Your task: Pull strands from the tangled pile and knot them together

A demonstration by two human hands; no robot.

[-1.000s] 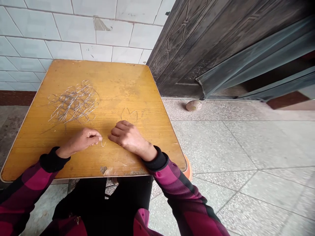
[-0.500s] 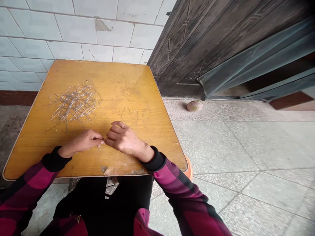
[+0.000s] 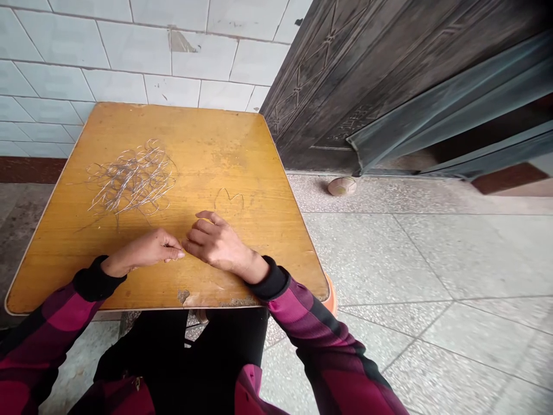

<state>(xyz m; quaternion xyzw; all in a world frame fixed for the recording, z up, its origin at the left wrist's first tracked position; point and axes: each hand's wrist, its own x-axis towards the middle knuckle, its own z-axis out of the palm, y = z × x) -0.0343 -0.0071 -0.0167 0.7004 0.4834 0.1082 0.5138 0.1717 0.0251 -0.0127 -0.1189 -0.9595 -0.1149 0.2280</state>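
Though btwn hands [image 3: 149, 248] [image 3: 218, 245], wire [image 3: 174, 259] barely visible

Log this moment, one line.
left hand: pinching thin wire | right hand: curled beside left, hold unclear | wire pile: on table, beyond left hand | bent wire: beyond right hand

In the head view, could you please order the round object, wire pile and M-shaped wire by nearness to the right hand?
1. M-shaped wire: beyond the right hand.
2. Wire pile: left, on table.
3. Round object: right, on floor.
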